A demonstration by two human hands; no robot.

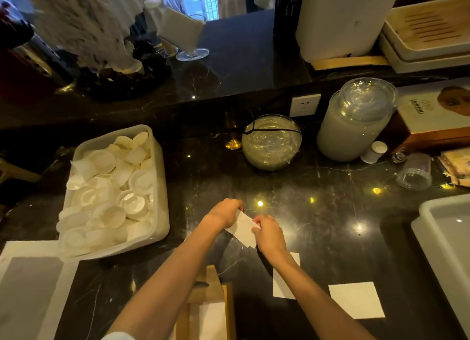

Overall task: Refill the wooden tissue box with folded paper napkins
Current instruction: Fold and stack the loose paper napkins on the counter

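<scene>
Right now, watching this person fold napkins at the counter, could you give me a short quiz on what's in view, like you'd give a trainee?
1. True or false: both the left hand and the right hand hold the same napkin.
2. How many flat napkins lie on the black counter to the right of the right forearm? A) none B) one C) four
3. Fill in: the plastic tub on the left is full of small white ____.

Key
1. True.
2. B, the square napkin. Another sheet lies partly under the forearm.
3. Dishes.
</scene>
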